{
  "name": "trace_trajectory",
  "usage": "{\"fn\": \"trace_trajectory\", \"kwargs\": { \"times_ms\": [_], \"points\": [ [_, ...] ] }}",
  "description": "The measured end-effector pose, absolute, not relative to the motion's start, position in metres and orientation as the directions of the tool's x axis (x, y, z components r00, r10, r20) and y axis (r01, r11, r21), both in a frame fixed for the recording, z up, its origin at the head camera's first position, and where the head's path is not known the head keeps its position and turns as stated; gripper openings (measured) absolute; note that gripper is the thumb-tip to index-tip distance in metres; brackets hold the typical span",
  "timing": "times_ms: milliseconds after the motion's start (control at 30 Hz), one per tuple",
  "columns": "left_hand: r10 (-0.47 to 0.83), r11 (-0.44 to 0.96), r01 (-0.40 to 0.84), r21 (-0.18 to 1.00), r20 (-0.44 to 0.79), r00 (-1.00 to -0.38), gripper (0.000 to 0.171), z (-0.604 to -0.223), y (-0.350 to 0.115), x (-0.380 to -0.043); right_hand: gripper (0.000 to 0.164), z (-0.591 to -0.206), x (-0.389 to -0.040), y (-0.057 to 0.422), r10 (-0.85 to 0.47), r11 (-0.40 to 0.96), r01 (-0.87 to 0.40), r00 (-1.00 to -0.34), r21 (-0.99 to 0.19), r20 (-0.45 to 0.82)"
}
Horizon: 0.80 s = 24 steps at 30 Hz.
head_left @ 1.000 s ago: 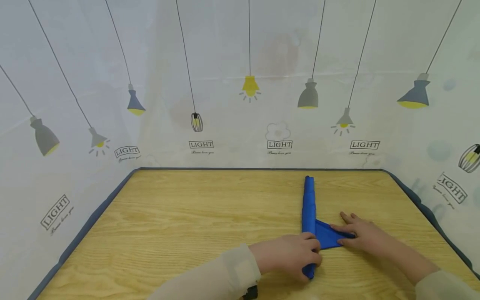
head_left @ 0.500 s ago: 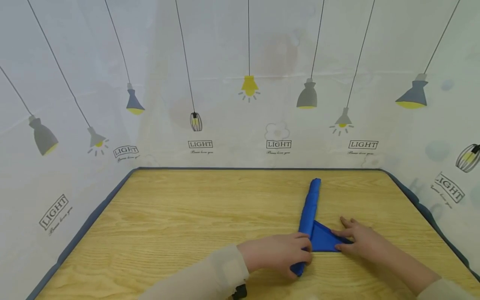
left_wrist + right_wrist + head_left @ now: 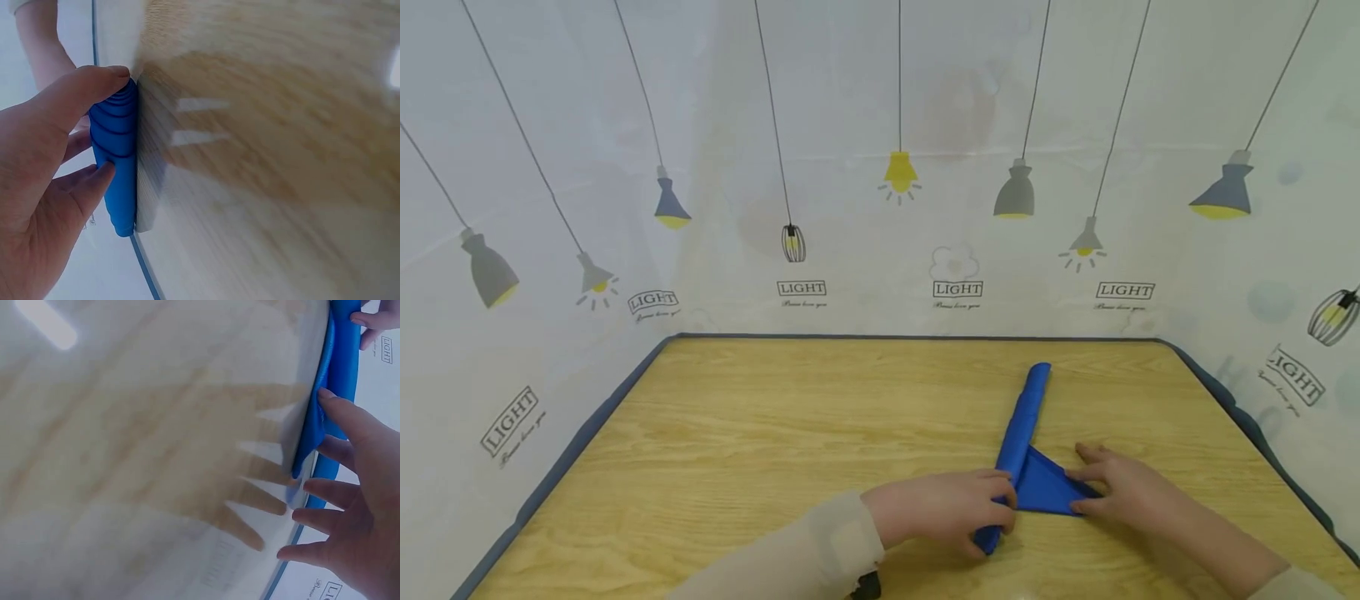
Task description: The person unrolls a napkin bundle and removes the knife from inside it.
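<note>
Blue roll (image 3: 1024,417): I have the left hand (image 3: 951,508) pinching its seven-o'clock end; the right hand (image 3: 1123,483), fingers spread, touches the four-o'clock flap (image 3: 1047,487). Uneven pulling could skew it.

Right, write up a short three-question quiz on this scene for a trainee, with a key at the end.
1. Multiple choice. Which part of the blue roll does the left hand grip, as seen by the head camera? A) the far end; B) the near end; C) the middle.
2. True or false: the blue roll stands upright on one end.
3. Fill in the missing word: the right hand touches the loose flap, which is shaped like a ____.

Key: 1. B. 2. False; it lies along the wooden table. 3. Triangle.
</note>
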<state>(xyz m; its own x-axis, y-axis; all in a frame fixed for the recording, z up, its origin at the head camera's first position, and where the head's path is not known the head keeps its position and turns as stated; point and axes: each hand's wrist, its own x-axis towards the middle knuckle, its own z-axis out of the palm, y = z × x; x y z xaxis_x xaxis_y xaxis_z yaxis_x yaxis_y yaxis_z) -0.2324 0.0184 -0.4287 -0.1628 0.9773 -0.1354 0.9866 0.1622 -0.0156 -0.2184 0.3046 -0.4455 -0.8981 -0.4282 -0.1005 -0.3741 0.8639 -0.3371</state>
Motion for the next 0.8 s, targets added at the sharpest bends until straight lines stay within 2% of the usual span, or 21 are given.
{"fn": "trace_trajectory", "kwargs": {
  "times_ms": [233, 533, 800],
  "points": [
    [0.975, 0.195, 0.981, 0.014, -0.114, -0.192, 0.040, -0.432, 0.010, -0.233, 0.068, -0.445, -0.225, 0.299, -0.472, 0.853, -0.431, -0.878, -0.294, -0.083],
    [0.977, 0.190, 0.980, -0.062, -0.088, -0.195, 0.044, -0.435, 0.002, -0.233, 0.065, -0.448, -0.228, 0.295, -0.468, 0.852, -0.392, -0.867, -0.346, -0.171],
    [0.964, 0.238, 0.969, -0.058, -0.107, -0.243, 0.041, -0.434, -0.006, -0.233, 0.063, -0.443, -0.230, 0.288, -0.440, 0.871, -0.365, -0.877, -0.329, -0.192]
  ]
}}
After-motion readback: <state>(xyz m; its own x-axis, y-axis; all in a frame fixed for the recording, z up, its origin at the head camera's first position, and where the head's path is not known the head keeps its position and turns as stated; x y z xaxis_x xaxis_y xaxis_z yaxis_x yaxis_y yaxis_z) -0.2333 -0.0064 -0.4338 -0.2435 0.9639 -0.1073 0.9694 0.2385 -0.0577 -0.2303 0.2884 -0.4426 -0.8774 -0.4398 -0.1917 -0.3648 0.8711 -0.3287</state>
